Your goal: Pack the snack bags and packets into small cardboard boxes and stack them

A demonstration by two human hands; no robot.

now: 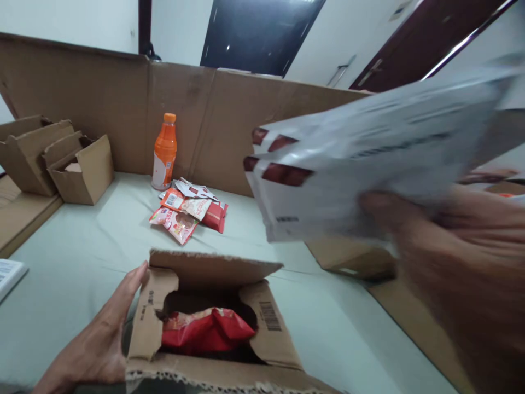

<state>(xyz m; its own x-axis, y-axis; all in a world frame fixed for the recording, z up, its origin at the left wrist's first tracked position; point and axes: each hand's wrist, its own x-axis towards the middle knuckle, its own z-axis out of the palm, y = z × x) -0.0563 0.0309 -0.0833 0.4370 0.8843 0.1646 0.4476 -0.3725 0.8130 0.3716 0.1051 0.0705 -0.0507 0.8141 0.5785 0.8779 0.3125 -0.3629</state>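
Observation:
My right hand [443, 257], blurred, is raised at the right and grips a white plastic packet [328, 175] with dark red marks and printed text. Its thumb presses on the packet's face. At the lower middle stands an open cardboard box [270, 334] with its flaps up and a barcode on the right inner flap. Inside the box lies a red shiny packet [205, 331]. My left hand [100, 334] holds the box by its left side, with some fingers hidden behind the cardboard.
Beyond the box lies a pile of small snack packets [191, 208], with an orange-capped bottle [164, 153] behind it. Small open cartons [92, 169] stand at the left. A cardboard wall [246, 120] runs along the back. Another cardboard box [353, 260] is partly hidden at the right.

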